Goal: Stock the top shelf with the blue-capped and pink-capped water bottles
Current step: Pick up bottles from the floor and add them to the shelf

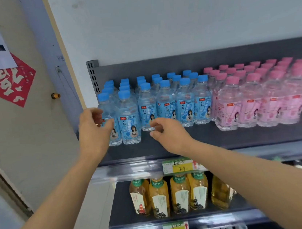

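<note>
Loosely curled, right hand (pixel 167 129) holds nothing; whether left hand (pixel 93 130) grips clear ribbed bottle (pixel 107 109) is unclear.

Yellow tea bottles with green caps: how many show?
5 green-capped yellow tea bottles, in one front row on the second shelf: four side by side from the left, the fifth rightmost beside the right forearm. Others may be hidden behind it.

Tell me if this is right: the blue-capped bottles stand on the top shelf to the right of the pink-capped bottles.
Wrong side. In the head view, the blue-capped bottles stand on the top shelf to the left of the pink-capped bottles.
</note>
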Available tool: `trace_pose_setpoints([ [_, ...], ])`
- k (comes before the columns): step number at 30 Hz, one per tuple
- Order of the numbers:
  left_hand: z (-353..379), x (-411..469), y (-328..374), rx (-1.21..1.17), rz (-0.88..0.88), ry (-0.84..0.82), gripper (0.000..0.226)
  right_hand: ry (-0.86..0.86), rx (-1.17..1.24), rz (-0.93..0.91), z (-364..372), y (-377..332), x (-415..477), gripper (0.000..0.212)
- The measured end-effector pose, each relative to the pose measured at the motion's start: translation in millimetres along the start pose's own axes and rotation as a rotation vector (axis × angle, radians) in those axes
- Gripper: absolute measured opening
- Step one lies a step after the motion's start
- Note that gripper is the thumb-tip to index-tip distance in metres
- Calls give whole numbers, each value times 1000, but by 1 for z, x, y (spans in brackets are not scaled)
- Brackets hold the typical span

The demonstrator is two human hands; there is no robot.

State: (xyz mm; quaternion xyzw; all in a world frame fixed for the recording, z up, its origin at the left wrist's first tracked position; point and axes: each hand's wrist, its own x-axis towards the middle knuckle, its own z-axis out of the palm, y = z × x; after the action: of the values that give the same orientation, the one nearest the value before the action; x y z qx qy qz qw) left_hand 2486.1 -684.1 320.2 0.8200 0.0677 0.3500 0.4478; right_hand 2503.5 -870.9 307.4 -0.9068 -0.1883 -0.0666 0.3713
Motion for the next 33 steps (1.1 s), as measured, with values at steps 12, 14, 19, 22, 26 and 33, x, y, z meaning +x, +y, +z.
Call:
trace_pose_setpoints([
  [12,115,-243,159,-142,376,-763,20,326,-299,221,-151,115,-267,28],
  [14,143,-298,183,-169,408,-892,21,354,-323,343,-174,140,-331,25],
  [19,200,-449,248,-221,505,-1238,23,370,-354,686,-214,197,-500,23],
  [22,221,-532,274,-244,542,-1397,24,359,-332,892,-221,223,-591,23],
  [26,236,-622,293,-219,564,-1616,24,302,-288,1143,-219,245,-689,25],
  [33,255,-713,290,-69,595,-1860,26,256,-204,1351,-197,275,-780,28],
])
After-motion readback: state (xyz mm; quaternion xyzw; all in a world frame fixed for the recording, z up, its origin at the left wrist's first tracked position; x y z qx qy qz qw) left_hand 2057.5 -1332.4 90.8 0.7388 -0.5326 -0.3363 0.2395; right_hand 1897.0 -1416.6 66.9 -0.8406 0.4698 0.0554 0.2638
